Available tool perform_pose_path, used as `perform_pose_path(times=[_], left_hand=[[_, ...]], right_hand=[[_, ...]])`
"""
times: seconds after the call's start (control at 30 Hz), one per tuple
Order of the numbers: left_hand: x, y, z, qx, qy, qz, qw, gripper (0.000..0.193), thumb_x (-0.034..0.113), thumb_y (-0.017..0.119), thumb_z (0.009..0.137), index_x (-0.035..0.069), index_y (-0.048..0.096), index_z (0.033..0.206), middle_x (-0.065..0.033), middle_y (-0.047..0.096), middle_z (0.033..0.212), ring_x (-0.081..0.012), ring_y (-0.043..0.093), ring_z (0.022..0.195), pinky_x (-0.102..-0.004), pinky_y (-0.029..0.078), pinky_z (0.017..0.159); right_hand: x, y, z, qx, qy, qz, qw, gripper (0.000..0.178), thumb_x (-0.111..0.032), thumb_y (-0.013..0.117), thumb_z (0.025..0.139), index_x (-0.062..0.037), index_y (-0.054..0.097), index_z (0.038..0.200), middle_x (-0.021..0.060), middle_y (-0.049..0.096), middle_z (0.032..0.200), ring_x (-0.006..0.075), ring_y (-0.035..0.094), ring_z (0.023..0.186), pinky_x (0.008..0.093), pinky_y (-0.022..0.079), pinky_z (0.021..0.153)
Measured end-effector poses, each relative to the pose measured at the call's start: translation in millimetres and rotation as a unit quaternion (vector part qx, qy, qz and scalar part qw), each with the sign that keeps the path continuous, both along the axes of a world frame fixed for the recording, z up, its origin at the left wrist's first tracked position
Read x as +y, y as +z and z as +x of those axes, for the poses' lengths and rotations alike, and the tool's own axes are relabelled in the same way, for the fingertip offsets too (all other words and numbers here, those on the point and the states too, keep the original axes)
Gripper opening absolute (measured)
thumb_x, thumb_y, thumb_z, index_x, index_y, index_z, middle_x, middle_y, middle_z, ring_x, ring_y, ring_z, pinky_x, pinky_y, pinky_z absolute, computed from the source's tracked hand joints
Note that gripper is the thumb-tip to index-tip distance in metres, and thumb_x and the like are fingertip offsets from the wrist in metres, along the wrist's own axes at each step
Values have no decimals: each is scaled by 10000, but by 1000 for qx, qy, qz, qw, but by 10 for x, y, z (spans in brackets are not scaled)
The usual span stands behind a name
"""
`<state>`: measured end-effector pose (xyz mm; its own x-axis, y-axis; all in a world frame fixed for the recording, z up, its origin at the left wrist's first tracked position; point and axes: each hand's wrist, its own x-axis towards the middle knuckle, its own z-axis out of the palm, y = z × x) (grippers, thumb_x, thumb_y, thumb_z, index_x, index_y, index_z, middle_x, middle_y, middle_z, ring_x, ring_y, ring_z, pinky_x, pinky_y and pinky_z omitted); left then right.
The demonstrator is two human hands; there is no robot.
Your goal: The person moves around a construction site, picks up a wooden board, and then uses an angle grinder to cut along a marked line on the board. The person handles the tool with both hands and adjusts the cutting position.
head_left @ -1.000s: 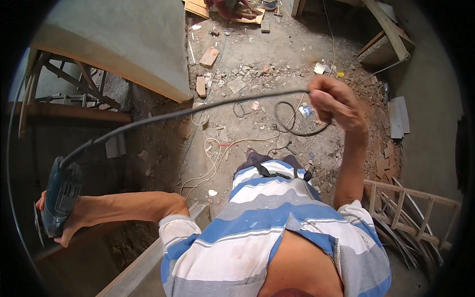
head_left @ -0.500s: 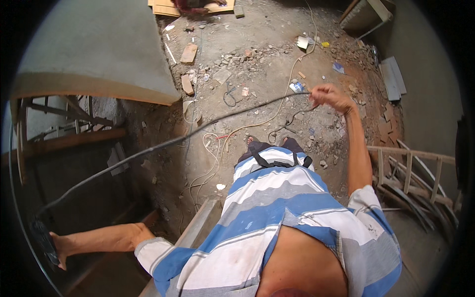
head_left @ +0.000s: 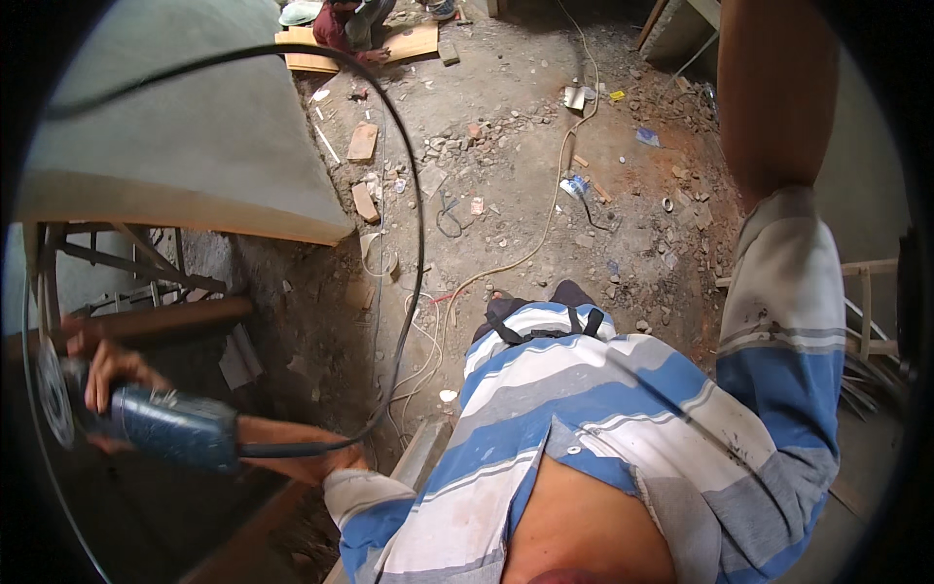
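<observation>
My left hand (head_left: 117, 375) is wrapped around the front of a dark blue angle grinder (head_left: 180, 428) at the left. The grinder lies almost level, its round disc (head_left: 55, 394) facing the left side. From its rear end a black power cable (head_left: 418, 214) runs right, then loops up high and bends back toward the upper left edge. My right arm (head_left: 778, 97) is raised along the right side. Its hand lies beyond the upper edge, so what it holds is hidden.
A plastered wall block (head_left: 175, 107) stands at upper left, above a wooden frame (head_left: 146, 316). Rubble and brick pieces (head_left: 363, 142) litter the floor, crossed by a pale cord (head_left: 545, 234). A person (head_left: 350, 34) crouches by wooden boards (head_left: 413, 41) at the far end.
My right hand has let the cable's held stretch go from the middle and risen out of view. My left hand has lifted the grinder, and the cable now loops instead of stretching across.
</observation>
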<state>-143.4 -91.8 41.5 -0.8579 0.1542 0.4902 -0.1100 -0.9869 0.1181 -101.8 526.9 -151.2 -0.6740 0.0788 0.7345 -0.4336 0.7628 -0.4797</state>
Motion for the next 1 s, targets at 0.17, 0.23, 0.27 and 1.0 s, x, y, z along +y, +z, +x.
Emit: perform_pose_path(times=[0.17, 0.23, 0.27, 1.0], left_hand=[[857, 96, -354, 21, -261, -16, 965, 1090, -108, 815, 726, 5, 167, 1595, -98, 649, 962, -197, 659, 809, -287, 550, 901], [1120, -5, -582, 33, -302, -48, 952, 1080, -99, 793, 774, -18, 113, 1610, -110, 670, 1014, -223, 670, 786, -297, 574, 820], [1265, 33, -652, 40, -319, -68, 944, 1059, -96, 772, 801, -27, 94, 1612, -114, 678, 1042, -237, 675, 765, -305, 585, 771], [2524, -24, -1629, 83, -116, -53, 988, 384, 201, 535, 1040, -57, 390, 1285, -261, 643, 1093, -368, 687, 599, -415, 638, 443]], right_hand=[[-901, -2524, 1089, -596, 213, -20, 774, 293, -364, 682, 1020, -84, 761, 1046, -29, 688, 776, 38, 497, 598, 241, 361, 516], [-725, -2769, 1514, -675, 195, -36, 711, 291, -363, 683, 1019, -83, 761, 1037, -28, 686, 773, 38, 499, 598, 242, 362, 515], [-539, -2690, 1601, -686, 179, -50, 704, 291, -363, 684, 1019, -83, 761, 1033, -27, 686, 771, 38, 499, 598, 243, 362, 515], [-1161, -403, -3210, -234, 407, -90, 878, 417, -417, 752, 950, -35, 705, 790, 69, 647, 672, 149, 554, 582, 328, 439, 556]])
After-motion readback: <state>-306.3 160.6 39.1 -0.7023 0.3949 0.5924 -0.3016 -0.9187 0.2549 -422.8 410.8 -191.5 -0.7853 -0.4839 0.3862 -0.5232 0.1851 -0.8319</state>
